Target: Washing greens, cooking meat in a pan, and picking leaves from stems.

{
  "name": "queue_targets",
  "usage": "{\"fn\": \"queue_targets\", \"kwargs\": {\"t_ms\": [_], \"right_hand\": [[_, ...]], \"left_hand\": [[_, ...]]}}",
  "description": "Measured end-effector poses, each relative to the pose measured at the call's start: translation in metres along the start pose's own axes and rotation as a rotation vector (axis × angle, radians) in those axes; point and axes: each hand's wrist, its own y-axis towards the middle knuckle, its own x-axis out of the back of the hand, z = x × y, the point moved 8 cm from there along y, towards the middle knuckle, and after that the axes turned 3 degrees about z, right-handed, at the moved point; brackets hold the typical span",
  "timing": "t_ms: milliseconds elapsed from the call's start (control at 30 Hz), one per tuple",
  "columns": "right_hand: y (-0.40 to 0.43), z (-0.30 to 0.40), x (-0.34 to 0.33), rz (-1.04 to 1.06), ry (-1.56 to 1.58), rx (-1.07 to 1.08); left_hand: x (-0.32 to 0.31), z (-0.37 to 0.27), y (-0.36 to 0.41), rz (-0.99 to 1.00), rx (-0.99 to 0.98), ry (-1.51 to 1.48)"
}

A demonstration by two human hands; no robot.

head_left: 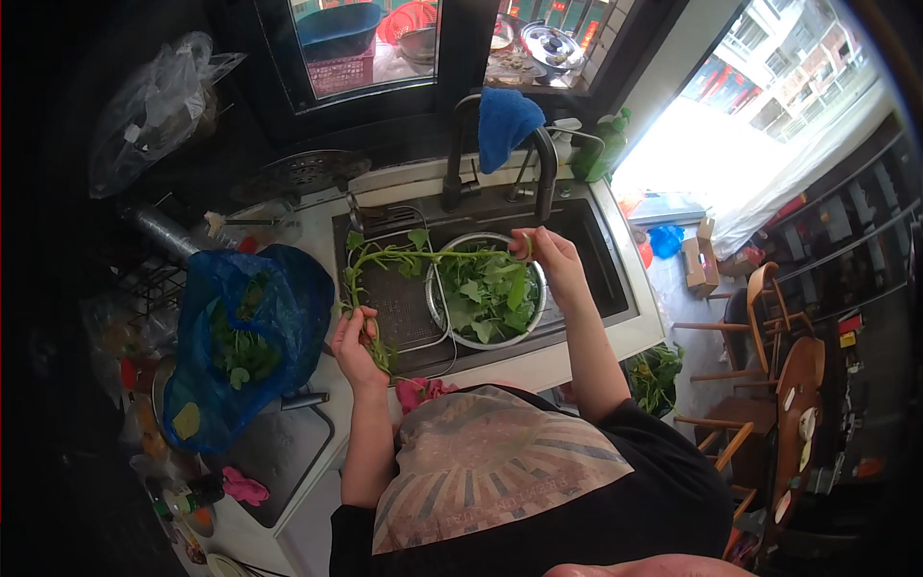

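Note:
A long green leafy vine (pixel 404 254) stretches between my two hands above the sink (pixel 602 303). My left hand (pixel 355 348) grips its bent lower part near the sink's front left corner. At the other end, my right hand (pixel 554 261) pinches the stem between thumb and fingers, over the right rim of a round metal colander (pixel 537 317). Loose green leaves (pixel 479 299) fill that colander. Left of it in the sink sits a rectangular drain basket (pixel 404 317), partly behind the vine. On the counter at left, a blue plastic bag (pixel 292 317) lies open with more greens (pixel 241 346) inside.
A dark faucet (pixel 546 173) with a blue cloth (pixel 508 126) draped over it rises behind the sink. Bottles (pixel 606 148) stand at the back right corner. Below the counter's right end is a bin of greens (pixel 655 375). A pink cloth (pixel 245 485) lies at left.

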Motion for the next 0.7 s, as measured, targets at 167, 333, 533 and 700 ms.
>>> {"fn": "queue_targets", "kwargs": {"t_ms": [167,333,533,700], "right_hand": [[-0.015,0.032,-0.041,0.195,-0.184,-0.029],[-0.024,0.028,-0.056,0.217,-0.202,-0.092],[-0.021,0.014,-0.055,0.17,-0.7,-0.061],[-0.023,0.006,-0.064,0.195,-0.552,0.085]], "left_hand": [[-0.004,-0.013,-0.005,0.01,-0.127,0.01],[-0.005,-0.027,-0.014,-0.007,-0.293,0.105],[-0.01,-0.033,-0.021,0.015,-0.347,0.139],[-0.014,-0.035,-0.021,0.026,-0.339,0.124]]}}
